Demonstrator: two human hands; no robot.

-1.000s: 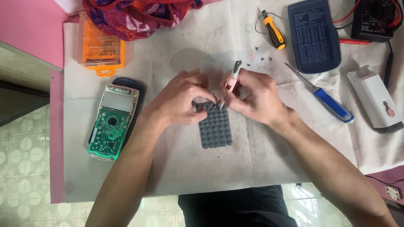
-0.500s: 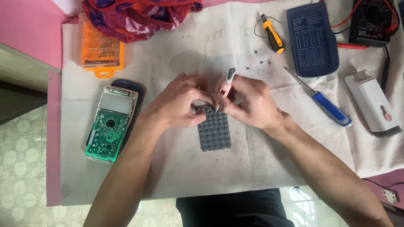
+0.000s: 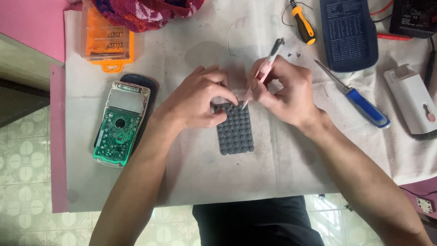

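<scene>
While pinned, nubbed rubber keypad (image 3: 235, 128) flexes.

Pale cloth (image 3: 291, 177), stained and creased, covers a pink table (image 3: 27, 27). Floor (image 3: 22, 182) below: pale tiles with a faint green leaf pattern. Light even and soft, shadows weak.

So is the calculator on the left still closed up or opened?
Opened: the calculator lies with its green circuit board exposed, and the grey keypad mat lies apart.
</scene>
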